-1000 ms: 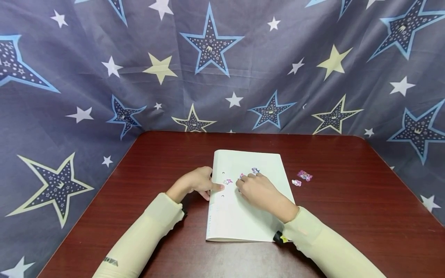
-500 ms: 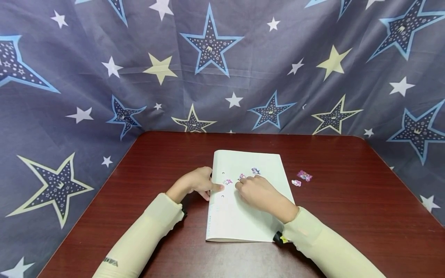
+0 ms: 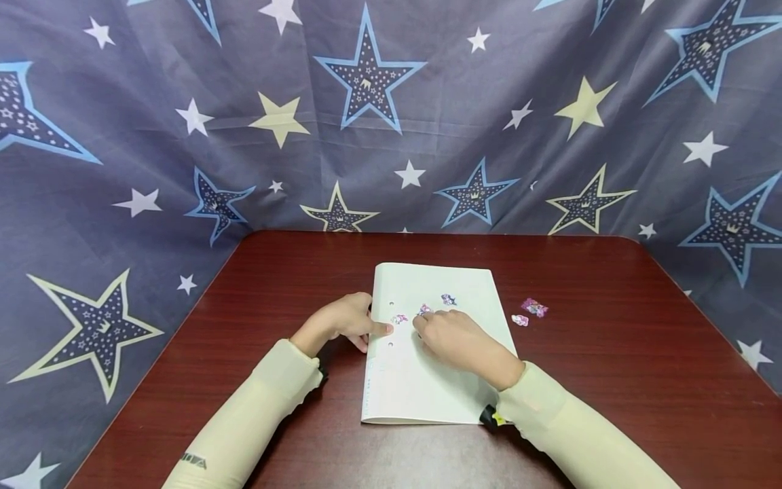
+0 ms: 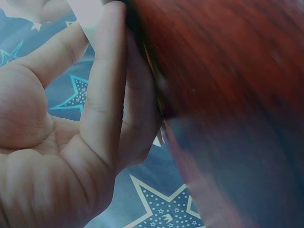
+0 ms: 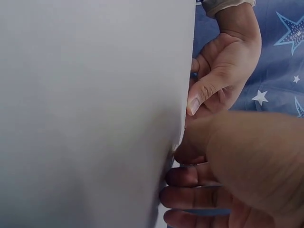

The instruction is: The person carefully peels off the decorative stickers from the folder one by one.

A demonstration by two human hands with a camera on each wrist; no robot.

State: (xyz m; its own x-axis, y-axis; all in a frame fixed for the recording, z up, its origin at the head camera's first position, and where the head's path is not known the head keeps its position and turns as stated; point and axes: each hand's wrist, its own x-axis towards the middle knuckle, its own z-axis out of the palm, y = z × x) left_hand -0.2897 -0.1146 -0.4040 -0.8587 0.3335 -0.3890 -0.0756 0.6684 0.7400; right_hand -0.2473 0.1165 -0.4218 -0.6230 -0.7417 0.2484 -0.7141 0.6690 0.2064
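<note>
A white file folder with two small holes near its spine lies on the table. In the head view, my left hand holds the folder's spine edge, thumb on the cover, the other fingers at the side. The left wrist view shows those fingers extended along the edge. Fingertips of my right hand press on the cover beside a pink sticker, partly hidden by them. Another pink sticker is by my left thumb, and a purple-blue sticker lies higher up on the cover.
To the right of the folder, a small pink-and-white sticker and a larger pink-purple one lie on the dark red wooden table. A star-patterned cloth hangs behind the table and along its sides.
My right fingertips have shifted slightly down and left, so more of the middle pink sticker shows. The left hand and the folder have stayed in place.
</note>
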